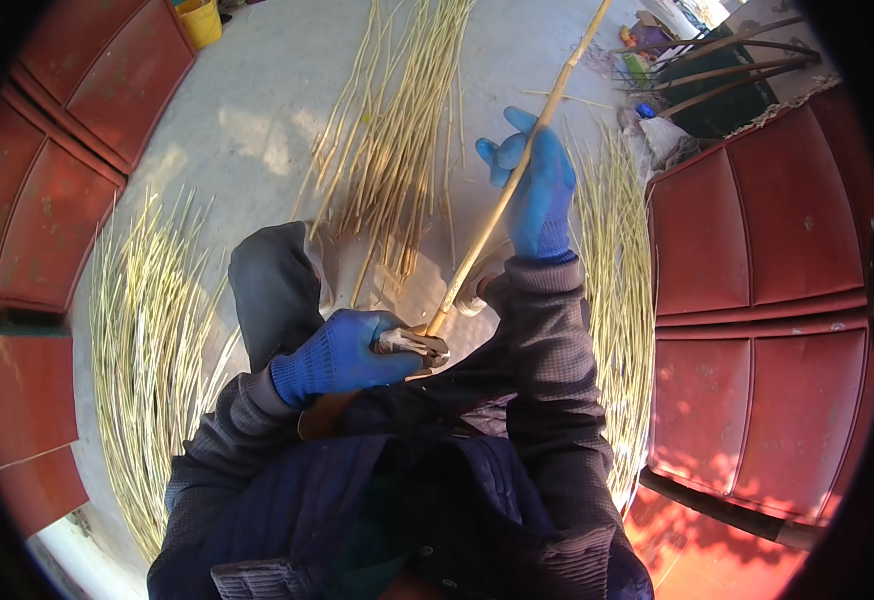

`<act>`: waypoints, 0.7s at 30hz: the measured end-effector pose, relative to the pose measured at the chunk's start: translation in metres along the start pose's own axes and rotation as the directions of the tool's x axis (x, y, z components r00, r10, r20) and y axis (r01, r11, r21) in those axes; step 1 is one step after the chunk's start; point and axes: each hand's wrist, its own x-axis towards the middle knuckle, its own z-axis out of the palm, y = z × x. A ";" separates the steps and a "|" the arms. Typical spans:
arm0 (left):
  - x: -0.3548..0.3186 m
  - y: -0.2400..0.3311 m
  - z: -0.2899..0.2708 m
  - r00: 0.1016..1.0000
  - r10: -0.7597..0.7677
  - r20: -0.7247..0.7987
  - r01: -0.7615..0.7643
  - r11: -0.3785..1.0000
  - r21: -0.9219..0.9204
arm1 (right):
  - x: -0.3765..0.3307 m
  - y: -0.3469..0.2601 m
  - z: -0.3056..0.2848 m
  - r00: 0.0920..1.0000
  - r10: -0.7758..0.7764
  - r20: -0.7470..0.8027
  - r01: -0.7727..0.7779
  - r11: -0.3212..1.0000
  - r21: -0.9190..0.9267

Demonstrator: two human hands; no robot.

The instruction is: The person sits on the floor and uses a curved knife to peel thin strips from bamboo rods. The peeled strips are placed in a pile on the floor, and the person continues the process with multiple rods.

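Note:
My left hand, in a blue knitted glove, is closed round a metal tool with a pale wrapped part, low in front of my lap; its exact kind is partly hidden by my fingers. The lower end of a long tan stick meets this tool. From there the stick slants up and to the right, across the palm of my right hand, also gloved in blue. My right fingers curl loosely about the stick, with the fingertips pointing left. Ahead of my knees, a bundle of thin peeled-looking sticks lies fanned on the floor.
Pale green stick piles lie to my left and right. Red panelled doors stand at the right, with more red panels at the left. A yellow bucket is far left; dark bent branches lean far right.

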 end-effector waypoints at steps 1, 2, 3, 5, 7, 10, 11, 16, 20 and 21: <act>0.003 0.000 -0.003 1.000 -0.007 0.029 0.009 0.998 -0.063 | -0.006 0.002 0.003 1.000 -0.001 -0.029 0.002 0.999 0.032; 0.008 0.001 -0.008 0.995 -0.042 0.088 0.049 0.996 -0.080 | -0.015 0.002 0.006 0.998 -0.035 -0.046 0.040 0.995 0.096; 0.010 0.002 -0.011 0.986 -0.078 0.150 0.094 0.991 -0.100 | -0.030 0.004 0.011 0.999 0.041 0.014 -0.042 0.994 0.096; 0.016 0.004 -0.016 0.998 -0.012 0.060 0.022 0.986 -0.164 | -0.059 0.008 0.024 0.983 0.134 0.123 -0.149 0.982 0.114; 0.018 0.006 -0.020 1.000 -0.016 -0.023 0.013 0.988 -0.156 | -0.080 0.006 0.028 0.953 0.099 0.285 -0.134 0.985 0.105; 0.011 0.010 -0.018 0.998 -0.067 0.018 0.069 0.966 -0.249 | -0.069 -0.004 0.020 0.931 0.222 0.291 -0.232 0.973 0.000; 0.011 0.011 -0.018 0.996 -0.088 0.019 0.090 0.976 -0.196 | -0.056 -0.008 0.015 0.925 0.223 0.309 -0.224 0.974 -0.032; 0.021 0.013 -0.023 0.990 -0.085 -0.111 0.063 0.980 -0.189 | -0.027 -0.013 0.011 0.989 0.064 0.131 -0.027 0.963 -0.269; 0.057 0.013 -0.039 0.973 -0.119 -0.198 0.075 0.973 -0.217 | -0.114 -0.004 0.014 0.987 -0.068 0.149 0.157 0.645 -0.748; 0.068 0.014 -0.040 0.975 -0.065 -0.213 0.028 0.984 -0.174 | -0.135 -0.001 0.013 0.987 0.107 0.119 0.017 0.667 -0.745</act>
